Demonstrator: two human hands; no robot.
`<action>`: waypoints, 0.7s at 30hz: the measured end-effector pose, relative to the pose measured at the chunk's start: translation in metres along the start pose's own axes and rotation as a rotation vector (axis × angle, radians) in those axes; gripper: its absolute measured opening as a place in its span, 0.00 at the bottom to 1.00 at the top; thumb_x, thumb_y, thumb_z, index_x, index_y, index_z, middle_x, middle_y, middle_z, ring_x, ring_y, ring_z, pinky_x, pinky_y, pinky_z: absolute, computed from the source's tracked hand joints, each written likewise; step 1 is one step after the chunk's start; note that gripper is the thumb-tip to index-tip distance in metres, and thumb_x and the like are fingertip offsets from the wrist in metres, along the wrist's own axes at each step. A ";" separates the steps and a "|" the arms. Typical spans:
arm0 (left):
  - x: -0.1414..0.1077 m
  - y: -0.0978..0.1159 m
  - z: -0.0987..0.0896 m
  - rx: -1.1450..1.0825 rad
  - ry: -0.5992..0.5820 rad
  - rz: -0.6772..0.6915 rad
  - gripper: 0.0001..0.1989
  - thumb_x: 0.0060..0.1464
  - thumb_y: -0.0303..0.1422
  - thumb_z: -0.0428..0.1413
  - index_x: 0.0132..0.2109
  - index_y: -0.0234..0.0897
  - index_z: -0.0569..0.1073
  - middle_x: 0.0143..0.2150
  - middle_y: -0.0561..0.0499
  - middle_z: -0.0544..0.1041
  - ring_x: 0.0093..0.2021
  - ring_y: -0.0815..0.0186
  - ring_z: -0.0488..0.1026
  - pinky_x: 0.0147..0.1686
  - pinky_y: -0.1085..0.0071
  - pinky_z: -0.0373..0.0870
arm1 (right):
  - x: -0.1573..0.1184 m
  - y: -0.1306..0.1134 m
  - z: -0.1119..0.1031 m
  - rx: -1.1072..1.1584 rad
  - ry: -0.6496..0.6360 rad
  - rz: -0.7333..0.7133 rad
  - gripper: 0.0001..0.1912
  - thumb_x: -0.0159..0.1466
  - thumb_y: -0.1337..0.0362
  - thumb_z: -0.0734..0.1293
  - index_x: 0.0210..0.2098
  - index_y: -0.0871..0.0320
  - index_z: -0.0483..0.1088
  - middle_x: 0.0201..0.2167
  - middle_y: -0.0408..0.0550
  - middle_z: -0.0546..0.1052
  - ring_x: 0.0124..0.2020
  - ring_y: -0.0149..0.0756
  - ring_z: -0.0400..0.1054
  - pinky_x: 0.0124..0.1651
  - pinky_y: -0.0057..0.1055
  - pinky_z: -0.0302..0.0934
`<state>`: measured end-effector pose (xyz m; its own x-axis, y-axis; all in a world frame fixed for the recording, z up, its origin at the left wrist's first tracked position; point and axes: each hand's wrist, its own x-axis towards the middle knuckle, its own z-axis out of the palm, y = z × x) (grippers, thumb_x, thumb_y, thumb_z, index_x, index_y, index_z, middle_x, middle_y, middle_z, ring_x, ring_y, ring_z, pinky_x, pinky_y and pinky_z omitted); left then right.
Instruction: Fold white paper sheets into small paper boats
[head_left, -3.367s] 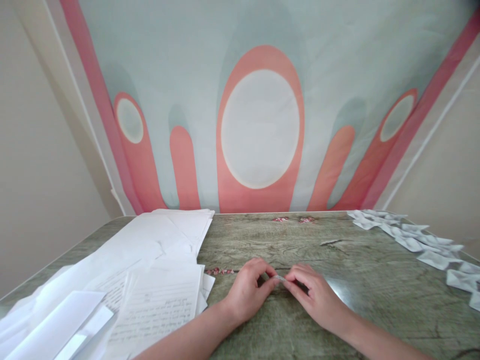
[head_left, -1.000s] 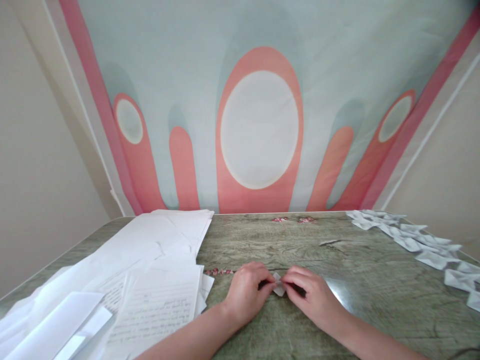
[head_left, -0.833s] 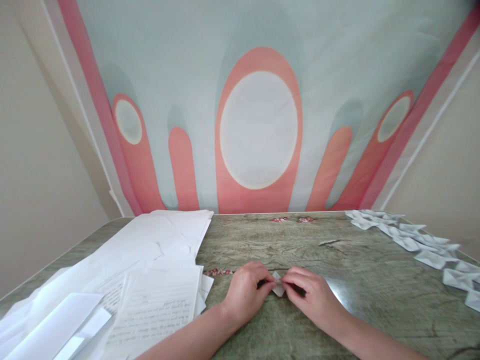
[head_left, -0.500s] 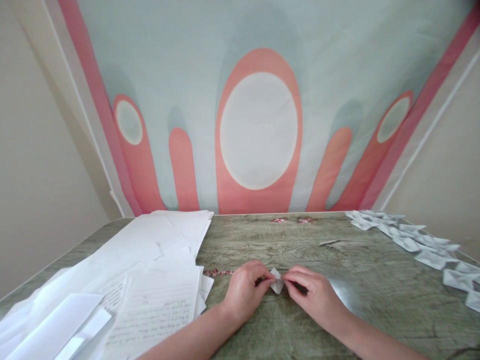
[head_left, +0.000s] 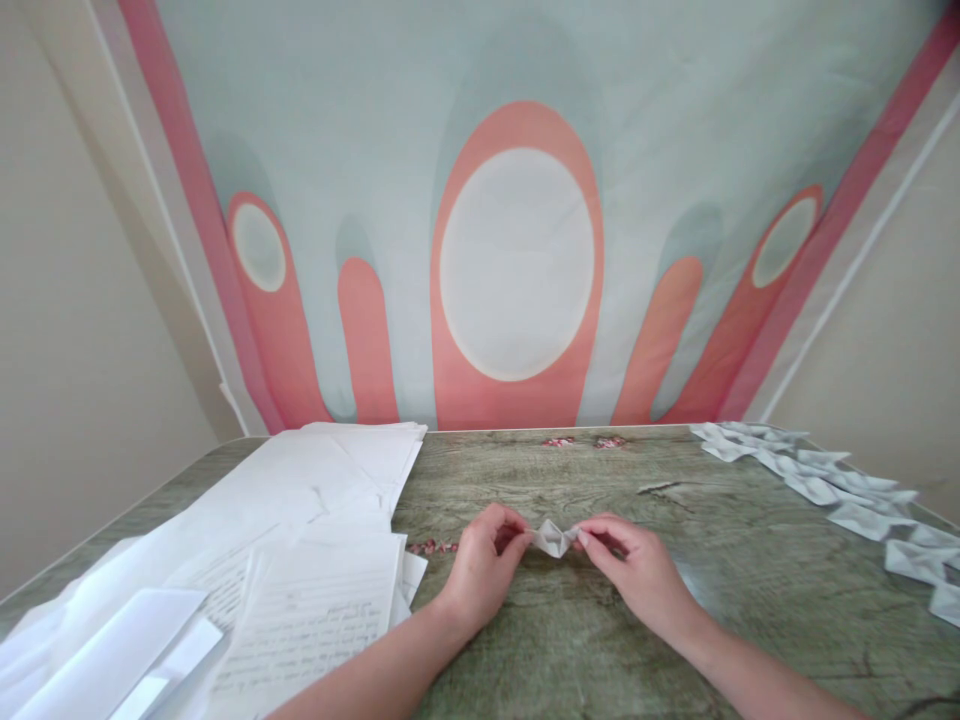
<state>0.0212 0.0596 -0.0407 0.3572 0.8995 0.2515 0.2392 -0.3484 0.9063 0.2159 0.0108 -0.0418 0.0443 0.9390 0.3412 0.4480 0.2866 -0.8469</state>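
We see two bare hands near the middle of the table (head_left: 570,660), and between them is a small folded white paper piece (head_left: 553,538), shaped like a boat with a pointed centre. The left hand (head_left: 484,565) pinches one end of it between thumb and forefinger; the right hand (head_left: 634,570) pinches the opposite end in the same manner. We cannot tell if its underside touches the table.

Along the left edge of the table, up to its far edge, we find spread white sheets (head_left: 322,470). On them, on the side toward us, lies a handwritten stack (head_left: 315,620), and at the near left corner lie folded white strips (head_left: 135,640). Along the right edge, from the far right corner toward us, runs a line of similar folded paper pieces (head_left: 832,485). Behind the far edge we see a hanging cloth (head_left: 517,260) with coral arches and pale ovals.
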 end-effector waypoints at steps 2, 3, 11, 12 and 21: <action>0.001 -0.003 0.000 -0.049 -0.001 -0.010 0.03 0.52 0.30 0.53 0.33 0.35 0.68 0.29 0.52 0.72 0.31 0.67 0.70 0.33 0.73 0.66 | 0.000 0.002 -0.001 0.043 0.004 0.031 0.11 0.60 0.58 0.62 0.33 0.57 0.73 0.30 0.47 0.76 0.33 0.37 0.71 0.37 0.30 0.64; 0.001 -0.004 0.001 -0.078 -0.005 -0.021 0.03 0.52 0.31 0.53 0.34 0.35 0.68 0.29 0.52 0.72 0.31 0.67 0.70 0.33 0.73 0.66 | 0.001 0.004 -0.001 0.062 0.005 0.051 0.11 0.60 0.58 0.62 0.33 0.57 0.73 0.31 0.47 0.76 0.33 0.37 0.71 0.38 0.30 0.64; 0.005 -0.008 0.002 -0.255 -0.004 -0.079 0.07 0.51 0.34 0.55 0.33 0.35 0.66 0.28 0.53 0.73 0.31 0.66 0.72 0.34 0.72 0.67 | 0.002 0.004 -0.002 0.124 -0.053 0.150 0.13 0.60 0.54 0.62 0.34 0.58 0.69 0.30 0.46 0.76 0.34 0.37 0.70 0.39 0.31 0.63; 0.005 -0.007 0.002 -0.239 -0.005 -0.071 0.06 0.51 0.33 0.55 0.33 0.35 0.66 0.28 0.53 0.73 0.31 0.67 0.72 0.33 0.72 0.67 | 0.001 0.002 -0.001 0.112 -0.063 0.131 0.13 0.60 0.55 0.62 0.33 0.58 0.69 0.30 0.46 0.76 0.33 0.36 0.70 0.38 0.30 0.63; -0.004 0.005 0.002 -0.003 -0.029 0.036 0.01 0.51 0.27 0.53 0.33 0.36 0.69 0.32 0.51 0.72 0.33 0.67 0.70 0.35 0.73 0.66 | -0.003 -0.005 0.000 -0.016 -0.105 -0.041 0.10 0.59 0.60 0.64 0.37 0.57 0.72 0.33 0.47 0.73 0.30 0.33 0.67 0.32 0.28 0.62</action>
<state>0.0223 0.0541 -0.0380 0.3916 0.8783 0.2743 0.2229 -0.3798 0.8978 0.2136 0.0070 -0.0388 -0.0680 0.9415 0.3301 0.4614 0.3231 -0.8263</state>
